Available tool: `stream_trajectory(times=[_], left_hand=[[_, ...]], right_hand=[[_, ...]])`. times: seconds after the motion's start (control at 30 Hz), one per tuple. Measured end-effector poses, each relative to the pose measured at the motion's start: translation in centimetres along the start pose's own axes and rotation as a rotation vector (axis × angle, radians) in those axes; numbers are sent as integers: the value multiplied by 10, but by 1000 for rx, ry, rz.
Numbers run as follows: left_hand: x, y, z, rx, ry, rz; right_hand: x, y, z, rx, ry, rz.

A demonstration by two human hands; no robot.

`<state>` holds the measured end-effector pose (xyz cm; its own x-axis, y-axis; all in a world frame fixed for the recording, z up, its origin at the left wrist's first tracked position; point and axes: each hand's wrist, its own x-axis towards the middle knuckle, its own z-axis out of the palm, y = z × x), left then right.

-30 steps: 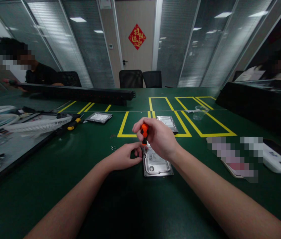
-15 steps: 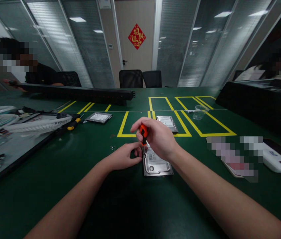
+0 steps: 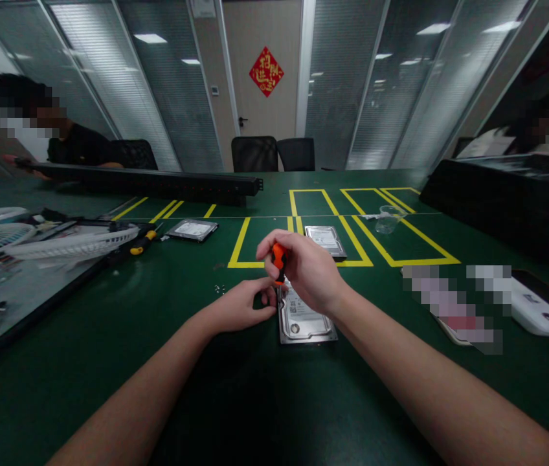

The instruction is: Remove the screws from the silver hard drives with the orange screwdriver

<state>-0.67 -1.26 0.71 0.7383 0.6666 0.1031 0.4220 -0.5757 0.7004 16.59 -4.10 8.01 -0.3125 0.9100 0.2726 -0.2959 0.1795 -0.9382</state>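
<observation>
Clamped on screwdriver (image 3: 279,257) with right hand (image 3: 311,270); at drive (image 3: 306,317) with left hand (image 3: 246,305), cannot tell if gripping. Could slip, scratch drive if tilted.

- From where I sit, I see my bare left forearm (image 3: 143,388) slanting up from the lower left, its wrist (image 3: 206,321) nearly straight.
- My left grip (image 3: 239,305) lies low on its side, fingers bent, a gap showing between them and the thumb.
- My bare right forearm (image 3: 415,362) slants in from the lower right, the wrist (image 3: 342,299) in line with it.
- I have my right grip (image 3: 312,266) raised slightly above the left and closed, back upward, fingers curled in.
- Both grips sit close together, the right one farther forward.
</observation>
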Motion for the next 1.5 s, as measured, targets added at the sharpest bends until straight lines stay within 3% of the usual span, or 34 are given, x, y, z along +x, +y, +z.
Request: stream_trajectory(times=[0.23,0.47,0.7,0.97,1.17,1.43,1.5], left_hand=[[0,-2,1,15,21,11],[0,-1,-1,2,-1,6],[-1,-2,0,6,16,15],[0,0,0,-40,-7,28],[0,-3,1,-11,18,43],[0,-2,0,-31,-1,22],[0,-2,0,-31,0,26]], right_hand=[[-1,3,5,-11,107,-8],[1,2,0,5,18,-23],[-3,0,7,17,141,-36],[1,2,-2,-36,30,-16],[0,2,4,-32,136,-24],[1,0,1,4,35,-41],[0,-1,2,-7,63,-22]])
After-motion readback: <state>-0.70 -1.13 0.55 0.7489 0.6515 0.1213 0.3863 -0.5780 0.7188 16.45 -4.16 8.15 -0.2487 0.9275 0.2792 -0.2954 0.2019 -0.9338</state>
